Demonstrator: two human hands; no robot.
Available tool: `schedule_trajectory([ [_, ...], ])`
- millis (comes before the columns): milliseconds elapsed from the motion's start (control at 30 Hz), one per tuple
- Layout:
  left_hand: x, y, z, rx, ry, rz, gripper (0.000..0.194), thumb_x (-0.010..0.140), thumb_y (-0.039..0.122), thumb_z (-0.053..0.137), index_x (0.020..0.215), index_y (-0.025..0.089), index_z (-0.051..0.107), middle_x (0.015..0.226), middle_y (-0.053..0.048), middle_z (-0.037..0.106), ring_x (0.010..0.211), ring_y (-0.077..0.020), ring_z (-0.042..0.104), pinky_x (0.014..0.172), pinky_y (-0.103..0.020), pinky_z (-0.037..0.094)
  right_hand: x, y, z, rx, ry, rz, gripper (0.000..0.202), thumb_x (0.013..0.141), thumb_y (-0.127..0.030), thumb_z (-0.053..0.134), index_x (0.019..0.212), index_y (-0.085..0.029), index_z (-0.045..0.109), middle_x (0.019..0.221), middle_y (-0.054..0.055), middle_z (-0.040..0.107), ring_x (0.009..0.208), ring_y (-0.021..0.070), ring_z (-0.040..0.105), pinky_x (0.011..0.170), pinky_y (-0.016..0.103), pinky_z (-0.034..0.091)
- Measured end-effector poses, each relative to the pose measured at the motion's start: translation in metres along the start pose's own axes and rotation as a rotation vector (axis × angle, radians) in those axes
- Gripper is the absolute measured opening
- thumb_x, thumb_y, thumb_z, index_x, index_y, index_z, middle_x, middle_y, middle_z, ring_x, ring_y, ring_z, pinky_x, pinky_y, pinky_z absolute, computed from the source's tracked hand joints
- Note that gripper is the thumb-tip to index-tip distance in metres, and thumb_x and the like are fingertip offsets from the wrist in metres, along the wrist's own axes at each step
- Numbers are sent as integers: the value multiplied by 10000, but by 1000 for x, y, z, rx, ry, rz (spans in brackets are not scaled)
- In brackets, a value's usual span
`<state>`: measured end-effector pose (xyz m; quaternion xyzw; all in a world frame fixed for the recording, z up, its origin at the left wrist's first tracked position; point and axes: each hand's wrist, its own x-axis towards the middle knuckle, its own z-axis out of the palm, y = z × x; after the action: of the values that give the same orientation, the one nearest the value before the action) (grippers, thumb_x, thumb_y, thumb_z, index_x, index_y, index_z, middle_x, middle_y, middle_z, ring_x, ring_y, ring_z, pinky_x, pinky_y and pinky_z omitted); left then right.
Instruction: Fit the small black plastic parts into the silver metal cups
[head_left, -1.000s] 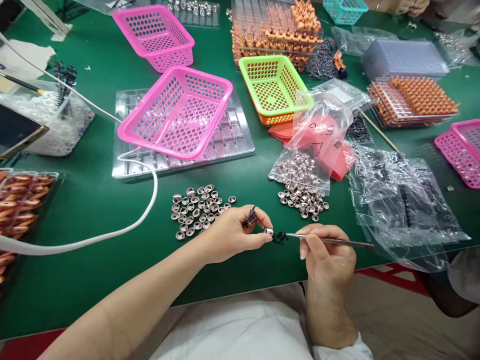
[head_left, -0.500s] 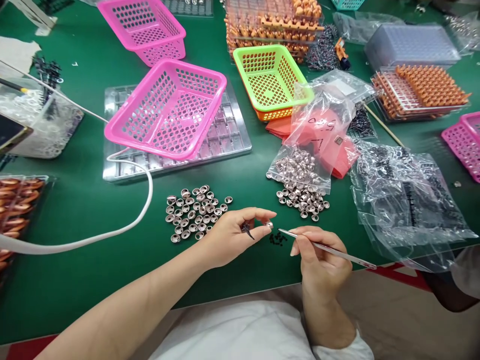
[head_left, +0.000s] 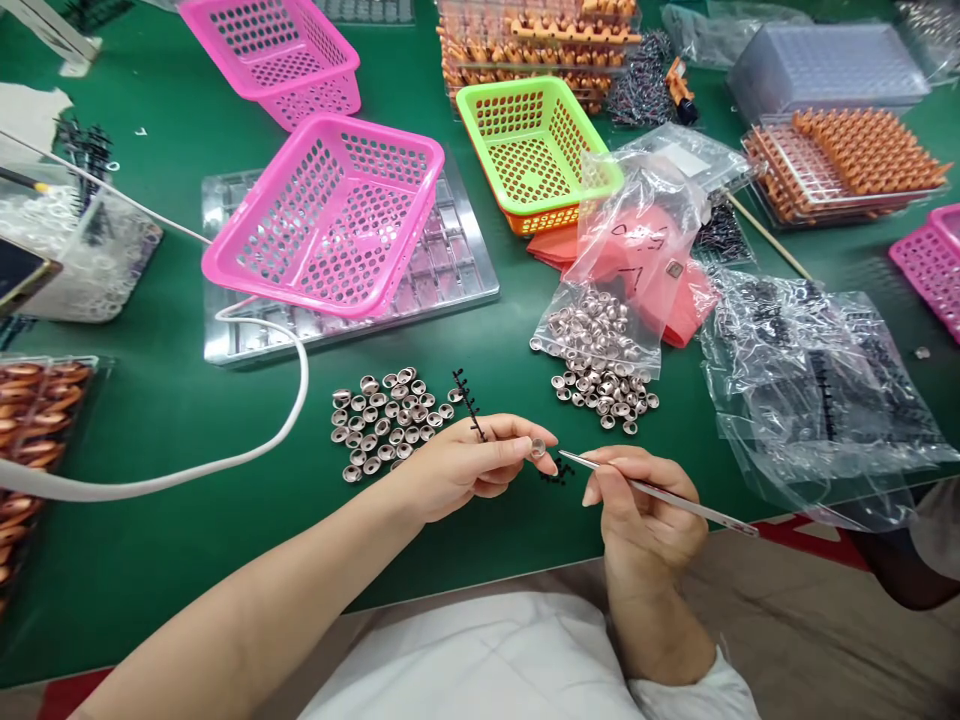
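left hand angles inward, apparently pinching a metal cup.

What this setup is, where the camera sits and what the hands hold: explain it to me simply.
There is no machine: a person works with two bare hands. One head-worn camera takes the view, looking forward and down. The left hand pinches a small metal cup; a black toothed strip sticks up from that hand. The right hand holds a slim metal tool, its tip pointing toward the cup. On the green table lie a spread of metal cups, a pile of metal cups by a clear bag, tiny black pieces, and colored baskets.
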<state>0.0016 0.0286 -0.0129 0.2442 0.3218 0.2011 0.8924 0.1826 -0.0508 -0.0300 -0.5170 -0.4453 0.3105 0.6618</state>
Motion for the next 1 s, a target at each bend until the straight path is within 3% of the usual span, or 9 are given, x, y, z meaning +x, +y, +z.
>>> schedule_trajectory([
  [167, 1, -2, -1, 2, -4, -2, 297, 836, 345, 788, 1048, 141, 751, 929, -110, 734, 515, -43, 276, 460, -226, 109, 0, 0, 0, -21, -20, -14, 170, 858, -82, 692, 943, -227, 670, 874, 29, 755, 700, 166, 722, 466, 255, 573],
  [300, 1, -2, 0, 14, 5, -13, 330, 831, 360, 795, 1062, 133, 734, 912, -105, 728, 516, -41, 275, 467, -224, 110, 0, 0, 1, -27, -49, -21, 185, 860, -66, 685, 950, -226, 669, 907, 28, 762, 619, 132, 686, 450, 244, 562],
  [600, 0, -1, 2, 47, 27, 2, 337, 837, 373, 782, 1048, 136, 668, 864, -89, 726, 502, -42, 281, 467, -225, 113, -3, 1, 3, -84, -92, -62, 200, 872, -63, 679, 981, -229, 662, 923, 34, 770, 672, 146, 712, 479, 248, 587],
  [1000, 1, -5, 4, 69, 58, 30, 373, 808, 384, 811, 1013, 126, 636, 869, -84, 725, 486, -26, 287, 467, -227, 123, -8, 4, 2, -191, -92, -103, 252, 859, -69, 700, 1033, -249, 665, 978, 37, 773, 782, 187, 757, 629, 335, 674],
])
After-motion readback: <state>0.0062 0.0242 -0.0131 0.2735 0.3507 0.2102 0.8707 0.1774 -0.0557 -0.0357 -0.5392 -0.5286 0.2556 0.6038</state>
